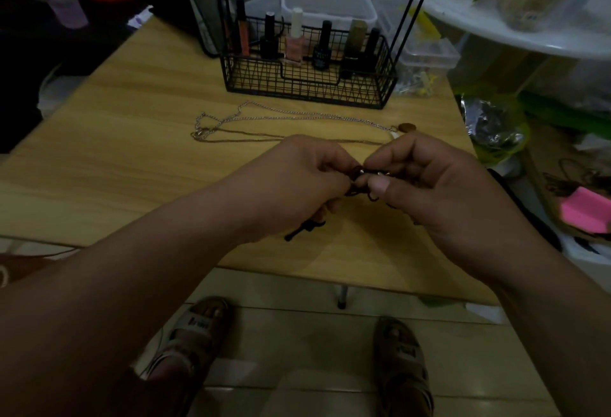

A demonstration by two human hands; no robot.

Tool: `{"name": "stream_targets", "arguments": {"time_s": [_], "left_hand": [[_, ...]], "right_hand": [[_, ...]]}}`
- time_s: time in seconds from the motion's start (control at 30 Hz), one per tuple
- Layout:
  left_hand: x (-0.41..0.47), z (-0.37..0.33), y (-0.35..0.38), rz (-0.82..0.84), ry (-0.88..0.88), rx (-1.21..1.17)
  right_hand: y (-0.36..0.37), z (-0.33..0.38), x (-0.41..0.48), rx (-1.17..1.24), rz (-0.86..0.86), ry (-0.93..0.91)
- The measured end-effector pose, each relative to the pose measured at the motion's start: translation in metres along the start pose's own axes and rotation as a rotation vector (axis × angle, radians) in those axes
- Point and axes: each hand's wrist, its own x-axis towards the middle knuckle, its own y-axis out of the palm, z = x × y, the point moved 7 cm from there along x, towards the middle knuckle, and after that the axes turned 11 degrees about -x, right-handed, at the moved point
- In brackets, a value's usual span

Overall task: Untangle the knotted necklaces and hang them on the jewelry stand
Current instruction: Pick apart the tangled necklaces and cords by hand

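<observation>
Hands: left hand (pixel 307 178) and right hand (pixel 426 181) pinch a dark knotted necklace (pixel 362 175).
Loose: silver chain necklace (pixel 297 115) lies mid-surface.
Left: untangling, all hanging.

**Clutter around a wooden desk**

The pale wooden desk (pixel 132 138) stands on a tiled floor (pixel 297 350), where a striped sandal (pixel 195 334) and its pair (pixel 403 357) show below the near edge. Along the desk's far side is a row of nail polish bottles, a pink one (pixel 294 46) beside a black one (pixel 322 49). Behind them sit a clear plastic tub (pixel 327 6) and a smaller lidded box (pixel 426 62) holding yellow bits. To the right, a white round table (pixel 496 29) carries blurred jars. A pink notepad (pixel 585 210) lies lower right, and a lavender bottle (pixel 66 3) stands far left.
</observation>
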Motion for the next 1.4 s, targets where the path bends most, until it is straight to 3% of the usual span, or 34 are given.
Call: {"name": "stream_targets", "arguments": {"time_s": [0.17,0.47,0.77,0.9,1.03,1.27,1.4], "left_hand": [[0.000,0.000,0.005,0.017,0.040,0.065],[0.003,0.003,0.015,0.086,-0.091,-0.451],[0.004,0.003,0.011,0.001,-0.113,-0.850],[0.005,-0.001,0.011,0.053,-0.080,-0.808],[0.006,0.002,0.004,-0.013,-0.073,-0.741],[0.004,0.010,-0.005,-0.143,-0.100,-0.575],[0.002,0.005,-0.009,-0.107,-0.055,-0.374]], "right_hand": [[0.001,0.002,-0.001,0.065,0.054,-0.022],[-0.001,-0.013,0.006,0.414,0.143,0.113],[-0.004,-0.010,0.007,0.257,-0.008,0.057],[-0.001,-0.010,0.007,0.181,-0.057,0.042],[-0.005,-0.017,0.009,0.151,-0.137,0.098],[-0.006,-0.040,0.015,0.675,-0.224,0.371],[-0.007,-0.035,0.016,0.715,-0.199,0.345]]}}
